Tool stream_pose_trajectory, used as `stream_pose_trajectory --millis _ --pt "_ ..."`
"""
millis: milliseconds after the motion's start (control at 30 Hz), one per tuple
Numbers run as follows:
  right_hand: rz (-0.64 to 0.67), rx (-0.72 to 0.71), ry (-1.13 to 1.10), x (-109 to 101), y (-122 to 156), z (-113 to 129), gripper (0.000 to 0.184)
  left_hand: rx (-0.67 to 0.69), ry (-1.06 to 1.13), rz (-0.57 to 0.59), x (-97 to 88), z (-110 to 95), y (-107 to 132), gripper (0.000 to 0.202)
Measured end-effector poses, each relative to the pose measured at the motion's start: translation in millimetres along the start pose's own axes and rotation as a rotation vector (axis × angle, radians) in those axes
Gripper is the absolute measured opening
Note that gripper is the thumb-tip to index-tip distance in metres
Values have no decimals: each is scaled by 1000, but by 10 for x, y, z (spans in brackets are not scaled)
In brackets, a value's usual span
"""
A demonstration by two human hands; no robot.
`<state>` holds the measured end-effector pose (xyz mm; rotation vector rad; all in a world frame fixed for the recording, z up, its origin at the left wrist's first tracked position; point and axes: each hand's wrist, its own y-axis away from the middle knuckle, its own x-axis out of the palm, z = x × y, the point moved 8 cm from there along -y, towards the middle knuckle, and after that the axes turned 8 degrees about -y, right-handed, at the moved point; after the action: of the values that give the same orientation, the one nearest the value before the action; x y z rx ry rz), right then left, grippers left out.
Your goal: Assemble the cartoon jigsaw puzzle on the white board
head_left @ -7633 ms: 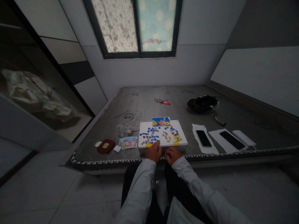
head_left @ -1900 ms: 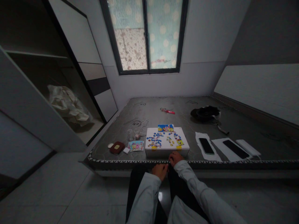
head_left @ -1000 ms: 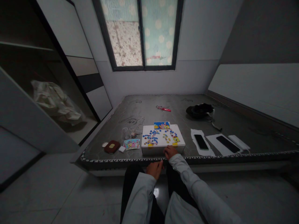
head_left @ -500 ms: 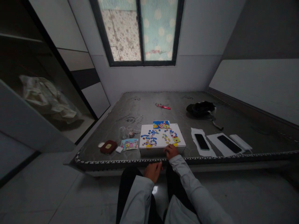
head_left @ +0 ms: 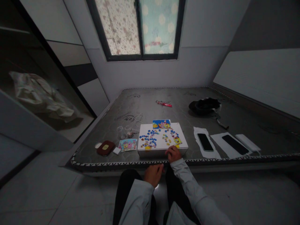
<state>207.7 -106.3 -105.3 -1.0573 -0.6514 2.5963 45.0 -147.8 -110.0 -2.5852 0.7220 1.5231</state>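
Observation:
A white box (head_left: pixel 145 126) lies near the front edge of the bed, with loose jigsaw pieces (head_left: pixel 151 135) spread on its top. A partly joined jigsaw section (head_left: pixel 177 139) sits at the right of the lid. At the box's front right edge is my right hand (head_left: pixel 173 153), fingers curled; whatever they may hold is hidden. My left hand (head_left: pixel 154 175) hovers low by my lap, in front of the bed edge. Its fingers are bent inward, and their contents cannot be seen. A cartoon picture card (head_left: pixel 161 124) stands along the box's back edge.
On the bed (head_left: pixel 145 109), left of the box, are another cartoon card (head_left: pixel 127 145), a small white square (head_left: pixel 117 150) and a brown case (head_left: pixel 106 147). Two dark phones (head_left: pixel 205 142) lie on white sheets at right. Farther back are a black cap (head_left: pixel 203 105) and a red packet (head_left: pixel 165 103).
The camera view has shifted slightly, tilting a little downward. Both hands keep nearly the same places, and the puzzle pieces look unchanged.

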Motion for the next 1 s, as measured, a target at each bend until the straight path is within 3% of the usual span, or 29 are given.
stream_pose_trajectory --millis 300,467,533,633,767,1000 --pt "-1 11 19 -26 -25 -38 29 -5 0 32 0 -73 -128 57" --pt "-10 89 128 -202 -412 -14 32 -8 37 21 53 -81 -183 52" --pt "-40 197 252 -254 -623 -35 26 0 47 21 83 -90 -198 52" --pt "-25 353 372 -219 -866 -69 21 -8 57 13 91 -81 -210 53" --pt "6 509 402 -138 -946 -154 33 -26 75 6 48 -32 -212 52" --pt "87 501 463 -38 -922 -195 23 -62 89 -7 -1 69 -246 49"
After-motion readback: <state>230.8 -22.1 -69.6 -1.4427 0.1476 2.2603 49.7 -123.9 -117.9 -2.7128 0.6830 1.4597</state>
